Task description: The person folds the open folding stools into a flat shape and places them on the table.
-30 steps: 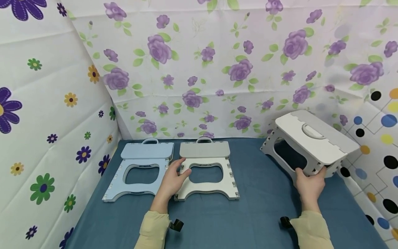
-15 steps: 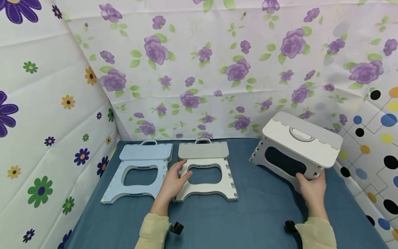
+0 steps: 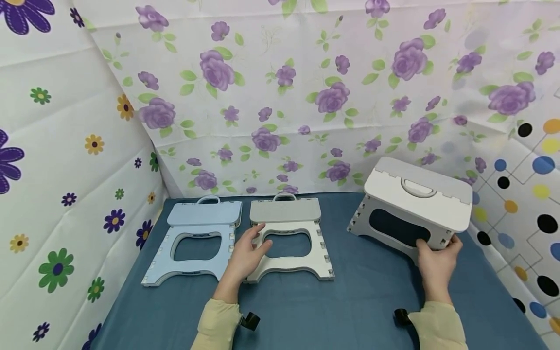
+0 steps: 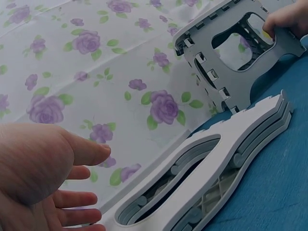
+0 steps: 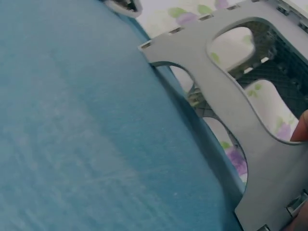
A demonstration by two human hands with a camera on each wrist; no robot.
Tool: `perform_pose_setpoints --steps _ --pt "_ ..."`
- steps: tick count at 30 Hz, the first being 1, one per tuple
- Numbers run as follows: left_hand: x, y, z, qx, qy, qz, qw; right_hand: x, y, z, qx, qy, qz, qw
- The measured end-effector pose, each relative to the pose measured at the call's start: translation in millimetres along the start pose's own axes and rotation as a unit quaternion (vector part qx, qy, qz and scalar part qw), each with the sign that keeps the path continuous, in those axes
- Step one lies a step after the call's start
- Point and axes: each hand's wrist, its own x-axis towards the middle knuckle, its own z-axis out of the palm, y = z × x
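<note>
An unfolded pale grey step stool (image 3: pixel 404 206) stands at the right, seat up, with a small handle loop on top. My right hand (image 3: pixel 437 265) grips its near right corner, thumb at the edge of the side cutout. In the right wrist view, the fingers (image 5: pixel 302 129) show only at the frame edge beside that side panel. A folded grey-and-white stool (image 3: pixel 286 212) lies flat at the centre. Over its left edge is my left hand (image 3: pixel 242 257), thumb and fingers spread and holding nothing. The left wrist view shows the relaxed fingers (image 4: pixel 77 199) beside this folded stool.
A folded light blue stool (image 3: pixel 205 214) lies left of the white one, its handle toward the back wall. Flowered cloth (image 3: pixel 302 112) hangs behind the blue-covered table (image 3: pixel 350 311). Dotted cloth (image 3: pixel 527 238) borders the right side. Each wrist carries a small black camera mount (image 3: pixel 250 321).
The unfolded stool has turned and shifted left, its long side now facing more toward me, with my right hand still gripping it. My left hand has stayed nearly in place.
</note>
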Motion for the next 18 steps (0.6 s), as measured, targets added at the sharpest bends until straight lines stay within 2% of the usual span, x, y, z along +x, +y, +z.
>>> perform_pose_setpoints --steps 4,10,18 --pt "-3.0 5.1 1.2 -0.001 0.001 0.016 0.9999 -2.1 -4.1 -0.3 -0.021 0.002 0.008 0.9998" --pt "-5.9 15.1 14.8 -0.011 -0.02 0.048 0.9986 -0.5 -8.6 -6.2 -0.039 -0.011 0.009 0.9991" --pt "-7.7 36.5 40.2 -0.021 -0.066 0.073 0.9949 10.9 -9.1 -14.0 -0.053 -0.092 0.006 0.9943"
